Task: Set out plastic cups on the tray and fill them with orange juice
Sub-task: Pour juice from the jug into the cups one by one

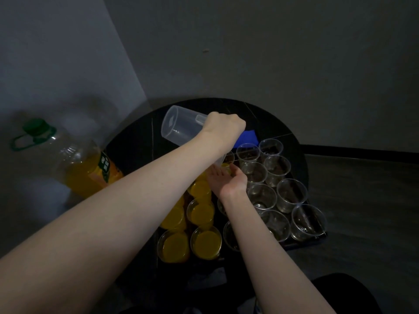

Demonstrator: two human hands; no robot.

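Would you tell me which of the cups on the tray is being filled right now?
The cup at the far end of the tray, just under the tilted pitcher that the left hand holds, with the right hand cupped beside it; the others stand untouched.

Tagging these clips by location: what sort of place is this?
Probably a dim indoor corner, home or back room: a round black table, bare walls, a big juice bottle standing beside it.

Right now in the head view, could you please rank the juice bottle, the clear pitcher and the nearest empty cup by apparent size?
1. juice bottle, largest.
2. clear pitcher, tipped in the left hand.
3. nearest empty cup, smallest.
The bottle stands off to the side, so its lead is unsure.
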